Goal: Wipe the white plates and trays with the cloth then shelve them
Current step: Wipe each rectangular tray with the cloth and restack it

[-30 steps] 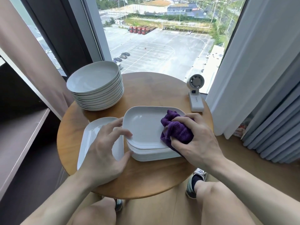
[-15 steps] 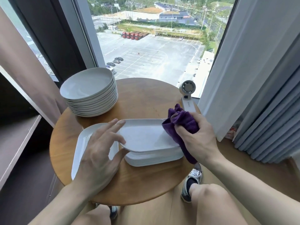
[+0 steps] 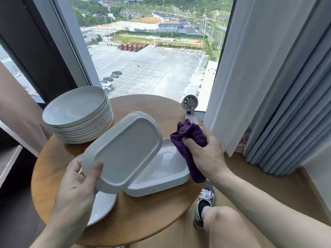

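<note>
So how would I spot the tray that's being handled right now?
Find the round wooden table by the window. Near its front sits a stack of white rectangular trays; above it the left hand holds one tray. It alone is lifted and tilted, underside towards the camera.

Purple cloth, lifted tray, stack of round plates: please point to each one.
purple cloth (image 3: 193, 131), head view: bunched upper fold.
lifted tray (image 3: 125, 149), head view: its flat middle.
stack of round plates (image 3: 77, 108), head view: inside of top plate.
</note>
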A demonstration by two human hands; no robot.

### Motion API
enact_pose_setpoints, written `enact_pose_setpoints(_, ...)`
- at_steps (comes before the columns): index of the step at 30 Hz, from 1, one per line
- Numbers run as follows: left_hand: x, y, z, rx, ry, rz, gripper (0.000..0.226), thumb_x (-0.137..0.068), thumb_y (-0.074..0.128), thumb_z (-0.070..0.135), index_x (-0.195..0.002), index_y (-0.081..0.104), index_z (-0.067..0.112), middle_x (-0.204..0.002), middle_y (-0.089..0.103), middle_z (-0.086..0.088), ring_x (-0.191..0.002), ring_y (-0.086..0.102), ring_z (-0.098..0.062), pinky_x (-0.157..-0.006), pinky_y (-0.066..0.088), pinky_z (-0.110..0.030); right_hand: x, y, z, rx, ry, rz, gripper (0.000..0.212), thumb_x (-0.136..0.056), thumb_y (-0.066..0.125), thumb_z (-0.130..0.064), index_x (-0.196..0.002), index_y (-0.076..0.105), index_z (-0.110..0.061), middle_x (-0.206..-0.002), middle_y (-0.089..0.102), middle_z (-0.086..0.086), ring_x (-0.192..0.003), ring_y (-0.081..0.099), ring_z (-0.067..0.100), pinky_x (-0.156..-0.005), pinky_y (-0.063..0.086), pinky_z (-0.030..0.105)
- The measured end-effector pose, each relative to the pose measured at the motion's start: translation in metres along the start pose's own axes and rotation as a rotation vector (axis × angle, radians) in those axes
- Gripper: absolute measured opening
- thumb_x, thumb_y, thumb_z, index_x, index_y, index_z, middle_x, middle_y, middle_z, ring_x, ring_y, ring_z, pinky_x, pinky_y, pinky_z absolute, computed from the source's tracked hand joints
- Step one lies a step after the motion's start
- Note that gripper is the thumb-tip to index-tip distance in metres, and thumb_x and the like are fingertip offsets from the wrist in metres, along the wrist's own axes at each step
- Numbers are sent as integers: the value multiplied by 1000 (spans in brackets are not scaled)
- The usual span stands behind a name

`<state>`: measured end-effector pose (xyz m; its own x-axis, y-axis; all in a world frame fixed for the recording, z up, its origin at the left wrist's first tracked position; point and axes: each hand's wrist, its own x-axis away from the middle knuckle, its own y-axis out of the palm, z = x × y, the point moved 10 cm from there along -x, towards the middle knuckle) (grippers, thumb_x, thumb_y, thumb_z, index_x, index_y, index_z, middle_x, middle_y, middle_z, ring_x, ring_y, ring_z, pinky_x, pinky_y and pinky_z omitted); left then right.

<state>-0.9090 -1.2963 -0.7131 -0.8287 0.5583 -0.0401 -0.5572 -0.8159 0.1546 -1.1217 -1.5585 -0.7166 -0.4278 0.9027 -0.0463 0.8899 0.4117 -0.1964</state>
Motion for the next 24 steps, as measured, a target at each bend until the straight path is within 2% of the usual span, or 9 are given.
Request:
enact_pose_setpoints(2,-2,1,-12,58,-102,-6,14,-87,61,30,-100,67,26,-97,78,-8,-83,76,-14,-68,59,-19,2,3,-3,35,-39,-15,34,-75,73,-49,-104,72,-33,-109,72,1,-107,66,22,-98,53,47)
enact_pose_setpoints(6,-1,9,-34,75,-253,-33,33,-85,64,34,-112,63,15,-105,78,-10,-90,77,-19,-67,61,-23,7,7,-9,42,-84,-20,42,-72,74,-56,-108,72,-35,-110,72,-3,-107,67,19,-98,53,46)
enact_pose_setpoints(10,6,21,-49,20,-341,-138,30,-83,65,35,-106,64,16,-101,78,-3,-81,76,-14,-59,59,-30,9,10,-12,95,-131,-38,43,-74,81,-53,-114,70,-40,-117,68,-12,-113,64,9,-103,51,40)
enact_pose_setpoints(12,13,32,-51,36,-367,-243,42,-73,78,26,-112,65,16,-106,77,-6,-80,76,-17,-59,58,-31,13,17,-14,208,-190,-100,50,-76,83,-53,-121,67,-40,-123,60,-18,-117,56,0,-106,46,31)
enact_pose_setpoints(14,17,39,-51,56,-372,-329,65,-65,79,5,-127,61,17,-115,75,-11,-86,76,-23,-59,59,-31,19,29,-16,387,-265,-177,62,-76,77,-62,-131,59,-42,-129,51,-20,-118,43,-7,-105,38,22)
enact_pose_setpoints(15,18,40,-51,59,-367,-345,72,-64,79,3,-132,59,17,-117,74,-13,-88,76,-26,-59,60,-31,22,34,-17,475,-301,-205,68,-75,71,-67,-136,54,-42,-133,47,-19,-118,35,-8,-105,34,21)
enact_pose_setpoints(16,18,41,-49,66,-357,-355,68,-70,74,6,-134,57,18,-118,74,-14,-88,76,-27,-58,60,-32,25,37,-19,542,-326,-224,73,-74,65,-71,-140,49,-43,-136,43,-18,-119,31,-5,-105,33,24)
enact_pose_setpoints(18,19,44,-47,68,-353,-370,63,-76,66,8,-137,55,20,-119,73,-16,-87,76,-29,-59,60,-34,29,41,-21,601,-340,-259,78,-74,58,-72,-144,41,-44,-140,37,-17,-126,36,5,-107,38,31)
enact_pose_setpoints(24,18,43,-44,68,-322,-371,61,-78,66,9,-136,55,24,-116,72,-22,-88,75,-38,-60,62,-41,57,59,-36,595,-447,-332,75,-80,63,-57,-148,41,-36,-147,34,-9,-133,42,20,-114,38,42)
